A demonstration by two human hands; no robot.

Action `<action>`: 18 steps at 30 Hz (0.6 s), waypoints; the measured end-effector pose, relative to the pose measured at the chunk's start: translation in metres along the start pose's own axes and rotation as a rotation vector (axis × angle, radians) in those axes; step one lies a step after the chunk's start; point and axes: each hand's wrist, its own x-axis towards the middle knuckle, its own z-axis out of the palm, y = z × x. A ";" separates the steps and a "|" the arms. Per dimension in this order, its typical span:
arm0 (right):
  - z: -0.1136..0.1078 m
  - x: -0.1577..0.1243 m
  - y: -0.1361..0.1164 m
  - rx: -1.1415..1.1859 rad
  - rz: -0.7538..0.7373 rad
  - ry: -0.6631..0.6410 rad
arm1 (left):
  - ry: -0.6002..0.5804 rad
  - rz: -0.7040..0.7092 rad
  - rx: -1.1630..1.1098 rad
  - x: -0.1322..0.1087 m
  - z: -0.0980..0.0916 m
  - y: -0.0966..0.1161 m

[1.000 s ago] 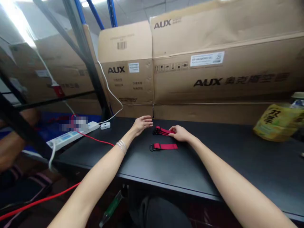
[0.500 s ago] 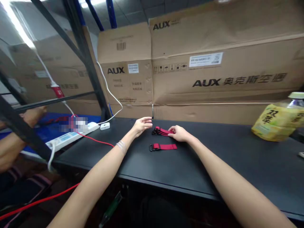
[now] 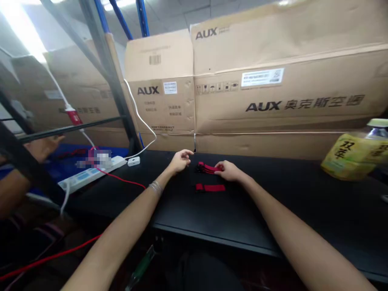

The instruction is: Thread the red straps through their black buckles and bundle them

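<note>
Several red webbing straps with black buckles [image 3: 206,167] lie bunched together on the black table [image 3: 184,208]. My right hand [image 3: 229,170] pinches their right end between thumb and fingers. A single red strap [image 3: 214,188] lies flat nearer the table's front edge, its dark buckle at the left end hard to make out. To the left of the bunch, my left hand [image 3: 181,160] hovers apart from it with the index finger stretched out and the other fingers loosely bent, holding nothing.
Cardboard boxes [image 3: 273,117] line the table's back. A yellow-labelled bottle [image 3: 348,157] stands at right. On the left are a white power strip [image 3: 91,173], a small white block [image 3: 133,161], a red cable [image 3: 124,179] and a metal frame post [image 3: 121,97]. Another person's hand [image 3: 45,147] shows beyond.
My left hand's fingers have bent inward a little, leaving the index finger outstretched. My right hand keeps its hold on the straps. The picture's exposure has changed.
</note>
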 end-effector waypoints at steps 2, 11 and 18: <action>0.001 0.001 0.002 0.005 -0.010 -0.004 | -0.154 -0.011 0.214 0.001 -0.001 -0.005; 0.001 -0.001 0.003 0.006 -0.025 -0.001 | -0.321 -0.052 0.390 -0.002 0.001 -0.004; -0.001 -0.003 0.000 0.004 -0.018 -0.009 | -0.351 -0.050 0.404 -0.002 0.000 -0.005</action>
